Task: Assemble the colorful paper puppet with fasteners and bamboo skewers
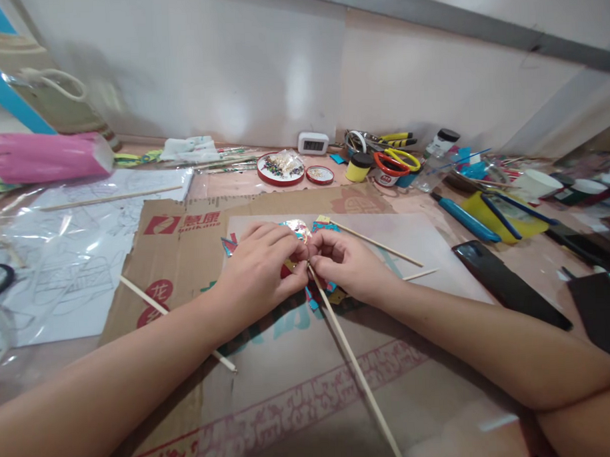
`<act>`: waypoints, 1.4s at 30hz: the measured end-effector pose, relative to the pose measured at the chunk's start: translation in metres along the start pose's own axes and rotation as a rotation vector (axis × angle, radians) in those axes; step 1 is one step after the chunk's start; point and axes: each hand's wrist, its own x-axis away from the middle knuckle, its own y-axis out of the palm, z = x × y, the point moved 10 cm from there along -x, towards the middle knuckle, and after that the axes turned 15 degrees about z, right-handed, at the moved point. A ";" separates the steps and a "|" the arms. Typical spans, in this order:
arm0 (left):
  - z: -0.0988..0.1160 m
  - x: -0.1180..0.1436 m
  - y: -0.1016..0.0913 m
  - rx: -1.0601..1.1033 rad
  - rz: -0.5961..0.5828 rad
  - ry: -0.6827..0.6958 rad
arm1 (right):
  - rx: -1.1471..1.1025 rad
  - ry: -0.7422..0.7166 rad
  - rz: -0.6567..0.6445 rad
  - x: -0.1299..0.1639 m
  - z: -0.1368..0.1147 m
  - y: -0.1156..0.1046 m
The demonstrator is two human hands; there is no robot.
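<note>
My left hand point(259, 267) and my right hand point(349, 263) meet over a flattened cardboard sheet point(185, 233), fingertips pinched together on a small colourful paper craft piece point(299, 230) with shiny foil and red and blue bits. A long thin wooden stick point(354, 367) runs from under the pinch toward me. Both hands grip the piece where the stick joins it. Most of the craft piece is hidden by my fingers.
More sticks point(373, 243) lie on the cardboard and a white sheet. Behind are bead tins point(281, 168), a small clock point(313, 143), scissors point(395, 160), paint jars point(359, 166), a blue knife point(465, 217) and a black phone point(507, 285). Drawings in plastic point(61, 264) and a pink bag point(42, 156) lie left.
</note>
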 end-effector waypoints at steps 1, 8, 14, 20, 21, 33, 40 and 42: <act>0.000 0.000 0.000 -0.005 0.002 0.002 | 0.001 0.000 -0.001 0.000 0.000 0.000; -0.002 0.001 0.003 0.004 -0.031 -0.046 | 0.068 -0.036 0.004 0.001 -0.002 -0.002; -0.008 0.001 0.006 0.058 -0.081 -0.158 | 0.075 -0.048 0.014 0.002 -0.003 -0.003; -0.002 0.001 0.003 0.016 -0.047 -0.058 | 0.034 -0.006 0.004 0.003 -0.002 0.000; 0.000 0.001 0.002 0.000 -0.036 -0.032 | 0.030 -0.004 0.007 0.003 -0.002 0.000; -0.009 -0.003 -0.004 0.083 -0.008 -0.148 | -0.098 -0.002 0.050 0.002 -0.002 -0.004; -0.014 -0.005 -0.002 0.173 -0.033 -0.219 | -0.147 0.004 0.019 0.003 -0.005 -0.001; -0.013 -0.005 -0.003 0.180 -0.025 -0.212 | -0.146 -0.005 0.016 0.003 -0.005 -0.001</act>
